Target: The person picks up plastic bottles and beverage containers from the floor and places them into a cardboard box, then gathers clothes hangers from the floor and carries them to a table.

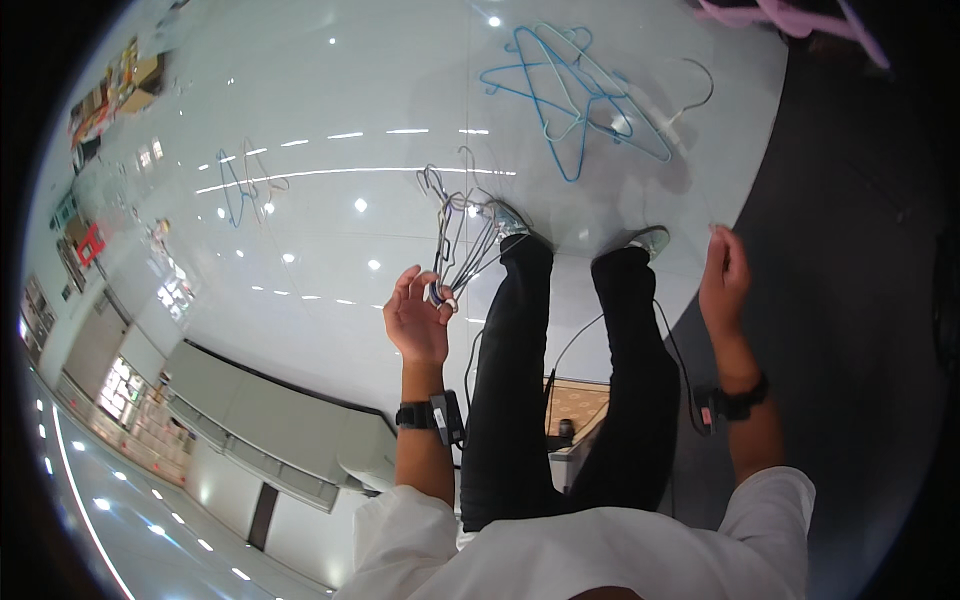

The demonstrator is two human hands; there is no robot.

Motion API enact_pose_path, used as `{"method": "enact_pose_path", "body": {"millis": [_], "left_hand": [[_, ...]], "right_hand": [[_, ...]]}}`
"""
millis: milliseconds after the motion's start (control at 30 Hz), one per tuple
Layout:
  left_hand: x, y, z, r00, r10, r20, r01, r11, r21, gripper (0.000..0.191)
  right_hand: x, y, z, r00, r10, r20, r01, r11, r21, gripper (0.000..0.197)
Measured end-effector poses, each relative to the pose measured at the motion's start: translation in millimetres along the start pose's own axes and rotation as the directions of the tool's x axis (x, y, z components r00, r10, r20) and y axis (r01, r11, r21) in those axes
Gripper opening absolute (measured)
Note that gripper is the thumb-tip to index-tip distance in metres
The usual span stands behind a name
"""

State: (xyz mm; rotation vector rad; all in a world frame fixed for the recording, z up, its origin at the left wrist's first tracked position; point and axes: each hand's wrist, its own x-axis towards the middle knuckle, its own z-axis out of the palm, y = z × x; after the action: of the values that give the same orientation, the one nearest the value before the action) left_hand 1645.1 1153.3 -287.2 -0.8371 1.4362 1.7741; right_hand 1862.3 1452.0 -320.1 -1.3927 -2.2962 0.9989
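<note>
My left hand is curled around one end of a bunch of thin clothes hangers, whose hooks point away from me over the glossy floor. My right hand is raised on the other side, its fingers bent together near the edge of a dark floor area; whether anything thin is between the fingertips I cannot tell. Beyond my feet lies a loose pile of blue and pale green hangers. A hanger hook shows to the right of the pile.
A blue hanger and a pale hanger lie farther left on the floor. A pink object is at the top right. Cables hang by my legs. A patterned board shows between my legs, and a long grey cabinet-like unit is at lower left.
</note>
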Motion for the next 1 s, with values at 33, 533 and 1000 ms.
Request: {"method": "enact_pose_path", "body": {"millis": [33,533,1000], "left_hand": [[0.7,7.4,0.1,1.0,-0.003,0.026,0.004,1.0,-0.022,0.039],[-29.8,61.7,8.4,0.946,-0.026,0.324,0.157,0.91,-0.383,0.03],[-26.7,-15.9,-26.7,0.92,0.147,-0.364,-0.189,0.978,-0.084,0.016]], "right_hand": [[1.1,-23.7,-13.0,0.984,0.07,0.163,-0.083,0.994,0.07,0.024],[64.2,-51.4,-10.4,0.71,0.005,0.704,-0.15,0.978,0.144,0.022],[102.6,112.0,178.3,0.682,0.242,0.69,0.162,0.87,-0.465,0.037]]}}
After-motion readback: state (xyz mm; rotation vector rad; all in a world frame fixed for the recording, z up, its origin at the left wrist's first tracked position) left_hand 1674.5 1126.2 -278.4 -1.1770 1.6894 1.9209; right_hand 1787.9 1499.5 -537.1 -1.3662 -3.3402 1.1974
